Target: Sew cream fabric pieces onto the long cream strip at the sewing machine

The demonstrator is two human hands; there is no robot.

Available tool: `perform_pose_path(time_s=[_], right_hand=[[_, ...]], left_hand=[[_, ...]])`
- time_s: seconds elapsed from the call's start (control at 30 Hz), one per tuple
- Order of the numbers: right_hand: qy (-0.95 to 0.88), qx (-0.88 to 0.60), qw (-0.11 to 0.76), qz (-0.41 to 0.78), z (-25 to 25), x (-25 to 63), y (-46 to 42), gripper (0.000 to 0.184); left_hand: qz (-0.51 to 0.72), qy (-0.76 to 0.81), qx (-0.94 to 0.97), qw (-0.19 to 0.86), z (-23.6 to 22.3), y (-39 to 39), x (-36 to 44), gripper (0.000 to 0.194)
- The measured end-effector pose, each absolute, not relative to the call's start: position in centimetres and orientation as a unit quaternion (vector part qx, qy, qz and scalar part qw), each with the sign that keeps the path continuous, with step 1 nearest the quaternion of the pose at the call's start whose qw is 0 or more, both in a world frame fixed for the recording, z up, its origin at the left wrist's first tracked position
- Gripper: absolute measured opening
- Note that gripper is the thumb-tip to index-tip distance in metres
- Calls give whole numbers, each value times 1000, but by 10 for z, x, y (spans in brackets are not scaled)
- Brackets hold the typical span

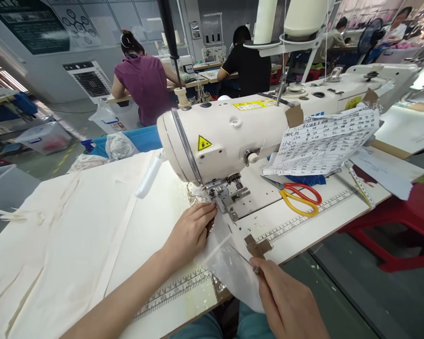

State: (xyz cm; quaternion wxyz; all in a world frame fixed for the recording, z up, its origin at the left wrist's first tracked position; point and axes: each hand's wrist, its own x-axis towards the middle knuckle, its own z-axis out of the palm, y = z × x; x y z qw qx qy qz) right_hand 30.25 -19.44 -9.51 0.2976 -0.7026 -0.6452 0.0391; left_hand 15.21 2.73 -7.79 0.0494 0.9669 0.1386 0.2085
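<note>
My left hand [191, 230] lies just in front of the needle area of a white sewing machine [229, 136], its fingers bent together on the fabric. This fabric is a sheer white piece [229, 268] hanging over the table's front edge. Glittery sequinned fabric [195, 194] shows beside the presser foot [217, 193] and under my left fingers. In my right hand [286, 296], closed at the lower right, is a slim pointed metal tool [245, 260]. Its tip lies over the sheer fabric; its exact kind is unclear.
Scissors [302, 197] with red and yellow handles lie right of the needle, near a handwritten paper [311, 141] on the machine. White cloth [67, 235] spreads over the left of the table. A red stool [395, 230] stands at right. Several people sit at machines behind.
</note>
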Motion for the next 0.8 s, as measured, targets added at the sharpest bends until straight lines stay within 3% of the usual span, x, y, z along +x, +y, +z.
perform_pose_path(time_s=[0.8], right_hand=[[-655,-718,231,40,-82,306,-174,33]], left_hand=[[188,185,964,-21,-88,16,159,44]])
